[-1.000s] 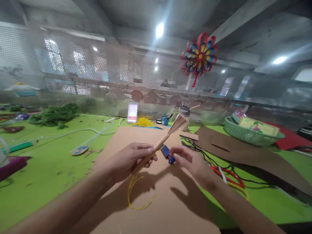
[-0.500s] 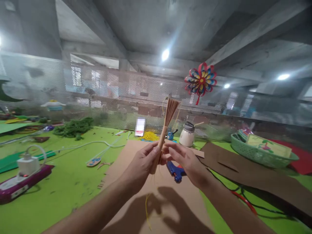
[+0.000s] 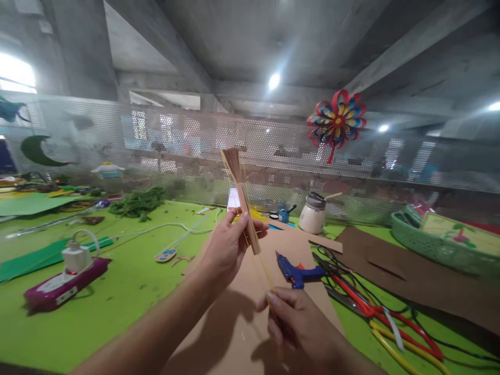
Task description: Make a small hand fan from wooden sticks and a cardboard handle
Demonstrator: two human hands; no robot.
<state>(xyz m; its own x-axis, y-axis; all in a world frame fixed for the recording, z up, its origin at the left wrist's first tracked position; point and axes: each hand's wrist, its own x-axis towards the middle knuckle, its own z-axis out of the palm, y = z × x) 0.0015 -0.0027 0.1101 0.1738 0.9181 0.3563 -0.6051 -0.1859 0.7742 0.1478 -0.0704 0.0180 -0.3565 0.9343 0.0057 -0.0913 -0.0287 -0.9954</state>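
My left hand (image 3: 226,245) is closed around a brown paper piece (image 3: 247,221), a flat stem whose top fans out in thin strips; it leans slightly left. A yellow string (image 3: 266,271) runs from the stem down to my right hand (image 3: 291,317), which pinches it between thumb and fingers. More yellow strands rise beside the fanned strips. Beneath both hands lies a brown paper sheet (image 3: 230,333). A blue glue gun (image 3: 295,271) rests on that sheet, just above my right hand.
Red-handled scissors (image 3: 359,299), black cables and yellow handles (image 3: 402,346) lie at right, before dark brown paper (image 3: 375,260) and a green basket (image 3: 429,250). A white jar (image 3: 312,216) stands behind. At left are a purple power strip (image 3: 68,286) and green strands (image 3: 138,202).
My right hand has left the stem and moved down toward me, drawing the yellow string. The paper piece now tilts left instead of right. The view has turned slightly left, and the scissors show.
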